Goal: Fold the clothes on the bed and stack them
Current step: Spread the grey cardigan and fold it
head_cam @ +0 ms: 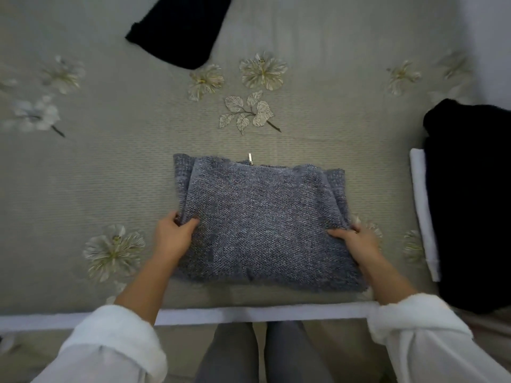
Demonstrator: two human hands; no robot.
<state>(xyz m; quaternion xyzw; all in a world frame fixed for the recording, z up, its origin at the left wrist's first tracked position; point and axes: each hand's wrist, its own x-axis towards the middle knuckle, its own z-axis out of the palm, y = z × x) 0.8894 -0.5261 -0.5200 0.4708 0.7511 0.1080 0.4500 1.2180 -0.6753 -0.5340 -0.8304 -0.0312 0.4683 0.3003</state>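
A grey-blue knitted garment [260,217] lies folded into a rough rectangle on the bed [96,175], near its front edge. A small metal zip pull [250,157] pokes out at its far edge. My left hand [172,234] grips the garment's left side, thumb on top and fingers curled under the fold. Over on the right side, my right hand [352,240] holds the edge the same way. A black garment [182,29] lies loose at the far end of the bed. Dark folded clothes [470,203] sit on a white one [421,211] at the right.
The bed cover is beige with embroidered flowers and leaves. A white band [249,313] runs along the bed's front edge, and my legs in grey trousers [262,355] stand right below it.
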